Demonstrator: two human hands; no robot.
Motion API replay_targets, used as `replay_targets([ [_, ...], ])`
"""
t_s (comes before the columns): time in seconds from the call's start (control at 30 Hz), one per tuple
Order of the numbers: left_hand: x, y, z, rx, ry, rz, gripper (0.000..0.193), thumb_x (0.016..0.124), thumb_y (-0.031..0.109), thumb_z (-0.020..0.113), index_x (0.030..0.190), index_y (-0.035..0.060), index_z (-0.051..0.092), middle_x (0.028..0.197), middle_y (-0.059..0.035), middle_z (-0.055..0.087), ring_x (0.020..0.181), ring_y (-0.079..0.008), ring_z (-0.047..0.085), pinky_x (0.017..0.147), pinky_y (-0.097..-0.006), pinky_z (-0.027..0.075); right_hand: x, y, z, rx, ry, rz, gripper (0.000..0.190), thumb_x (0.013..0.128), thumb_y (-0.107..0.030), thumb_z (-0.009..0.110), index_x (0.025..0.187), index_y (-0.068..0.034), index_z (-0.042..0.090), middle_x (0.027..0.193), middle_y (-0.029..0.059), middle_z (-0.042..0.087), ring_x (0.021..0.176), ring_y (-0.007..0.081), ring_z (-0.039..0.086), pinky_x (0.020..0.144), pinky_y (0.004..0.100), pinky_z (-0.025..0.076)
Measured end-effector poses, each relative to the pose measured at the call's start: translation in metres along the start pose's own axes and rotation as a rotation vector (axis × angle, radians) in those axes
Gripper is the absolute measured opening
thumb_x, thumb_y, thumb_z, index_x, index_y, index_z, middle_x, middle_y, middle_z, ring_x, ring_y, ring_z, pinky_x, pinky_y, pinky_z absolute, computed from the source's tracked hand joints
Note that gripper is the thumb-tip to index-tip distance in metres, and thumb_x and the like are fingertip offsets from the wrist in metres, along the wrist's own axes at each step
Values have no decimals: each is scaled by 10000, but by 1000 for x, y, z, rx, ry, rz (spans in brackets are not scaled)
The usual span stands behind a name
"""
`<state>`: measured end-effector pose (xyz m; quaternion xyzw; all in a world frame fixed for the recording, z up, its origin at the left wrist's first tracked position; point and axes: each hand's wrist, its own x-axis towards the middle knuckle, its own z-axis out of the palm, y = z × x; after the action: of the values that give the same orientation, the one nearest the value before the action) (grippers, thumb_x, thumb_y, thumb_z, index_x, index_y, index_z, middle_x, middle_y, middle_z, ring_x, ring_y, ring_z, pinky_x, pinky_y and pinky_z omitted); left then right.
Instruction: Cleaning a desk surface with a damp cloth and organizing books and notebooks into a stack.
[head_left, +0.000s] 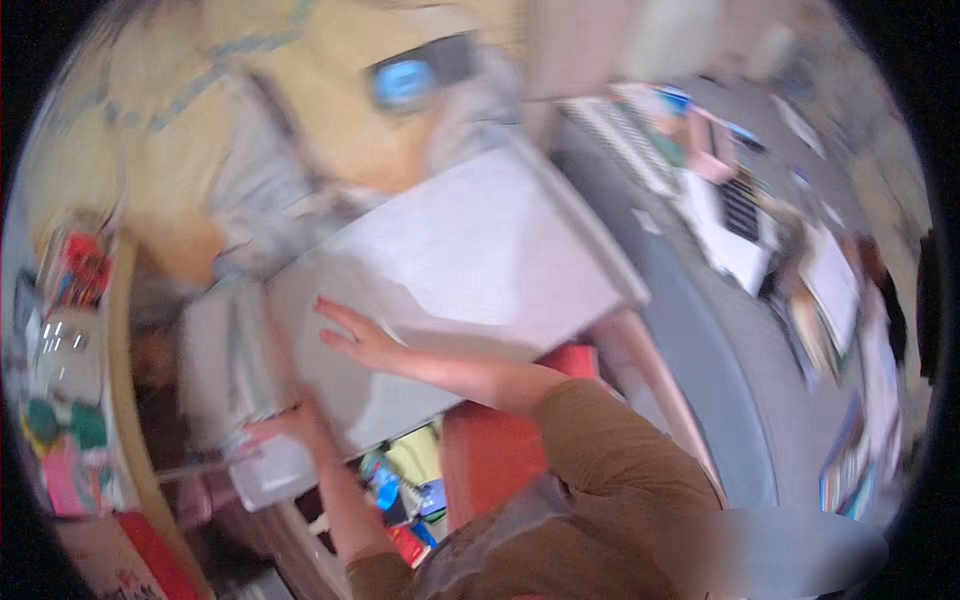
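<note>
A broad white panel (450, 247) lies before me at a slant, with shadows across its surface. My right hand (364, 341) is over its left part, fingers apart and holding nothing. Whether it touches the panel cannot be told. My left hand (292, 429) is lower down, by the panel's left corner. Its fingers reach over the back of a white plastic container (274, 472), but blur hides whether they grip it. Left of the panel stands a pale upright box-like piece (217, 367), also blurred.
Right, a grey desk (675, 315) holds a white keyboard (615, 139), papers and books. Below the panel are a red surface (491, 461) and several small colourful items (397, 487). A wooden shelf edge (124, 360) runs along the left. A round blue thing (403, 82) lies on yellow fabric (337, 75).
</note>
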<state>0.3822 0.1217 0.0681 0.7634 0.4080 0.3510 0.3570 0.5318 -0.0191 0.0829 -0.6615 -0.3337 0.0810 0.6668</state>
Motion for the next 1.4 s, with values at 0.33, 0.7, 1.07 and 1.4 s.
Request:
replay_targets([
  [0.33, -132, 38, 123, -61, -265, 409, 755, 840, 79, 722, 1417, -81, 262, 1413, -256, 392, 1273, -344, 437, 1074, -446, 364, -381, -196, -355, -319, 1178, 34, 314, 1027, -223, 452, 1005, 5, 666, 988, 62, 655, 948, 139, 572, 903, 296, 427],
  [0.7, -150, 98, 129, -210, -177, 791, 818, 830, 111, 747, 1426, -79, 220, 1407, -278, 379, 1263, -362, 442, 1078, -456, 367, -631, -294, -448, -528, 1632, 315, 270, 976, -222, 558, 1144, -20, 615, 1058, 68, 634, 963, 142, 572, 873, 302, 453],
  [1.07, -206, 214, 180, -498, -51, 1032, 882, 820, 144, 773, 1434, -76, 179, 1402, -300, 366, 1253, -380, 447, 1081, -466, 369, -896, -348, -429, -1291, 2255, 439, 419, 950, -285, 593, 1208, 42, 559, 1053, 160, 617, 925, 258, 603, 831, 355, 476],
  [1.4, -415, 388, 114, -945, -549, 1151, 707, 914, 70, 623, 1455, -30, 179, 1486, -230, 301, 1268, -365, 456, 1088, -473, 339, -967, -410, -471, -217, 2294, 481, 450, 913, -412, 624, 1150, -33, 573, 933, 59, 601, 655, 149, 559, 588, 280, 492],
])
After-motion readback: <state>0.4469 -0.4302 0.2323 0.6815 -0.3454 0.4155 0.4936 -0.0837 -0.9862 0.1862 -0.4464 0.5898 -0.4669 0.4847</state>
